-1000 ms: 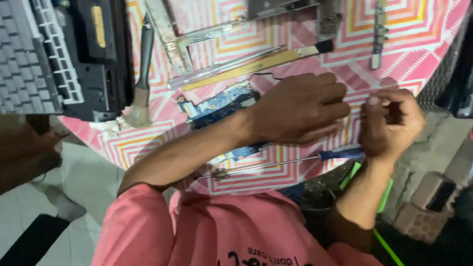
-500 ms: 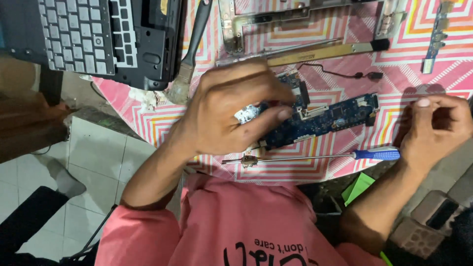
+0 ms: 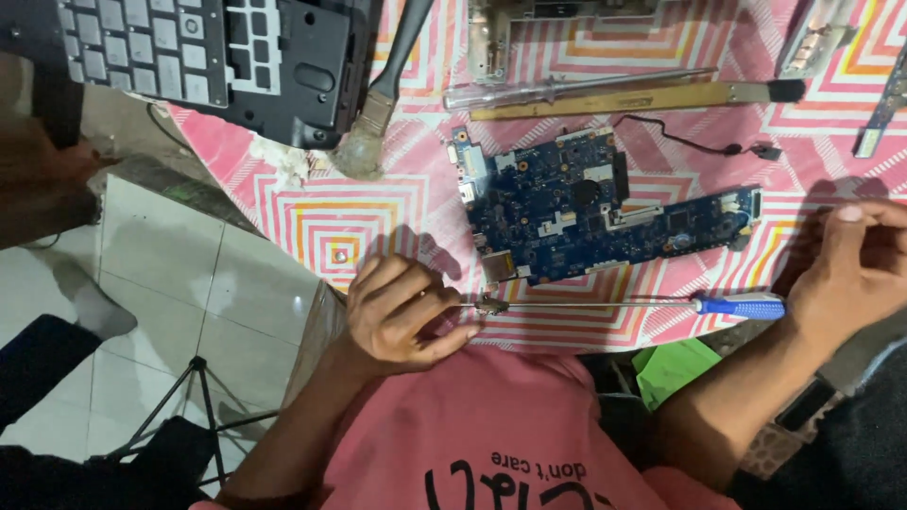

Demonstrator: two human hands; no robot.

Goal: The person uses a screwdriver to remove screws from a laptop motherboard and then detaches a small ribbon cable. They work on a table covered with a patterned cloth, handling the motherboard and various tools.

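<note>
Screwdriver (image 3: 652, 304) with a long thin shaft and a blue handle lies across the near edge of the table, just in front of the blue circuit board (image 3: 586, 212), and this 1 head view shows both hands at its 2 ends. The left hand (image 3: 402, 316) sits at the tip end, its fingers (image 3: 416, 300) curled together and pinched around a small metal piece at the tip of the shaft; what this piece is I cannot tell. The right hand (image 3: 855, 260) is beside the blue handle with the fingers bent loosely inward, and it seems to hold nothing, though the palm side is hidden. The circuit board lies flat on the pink patterned cloth (image 3: 331, 222), apart from both hands, with a thin black wire (image 3: 690, 137) leading away from its far side. Further back are a brush (image 3: 383, 90), a laptop keyboard case (image 3: 217, 52), a clear-handled tool (image 3: 576, 87) and a yellow strip (image 3: 642, 99). In my judgement, handling such a small part well needs a steady pinch kept low over the cloth, so that the part cannot roll off the near edge, and the shaft should stay clear of the board.
</note>
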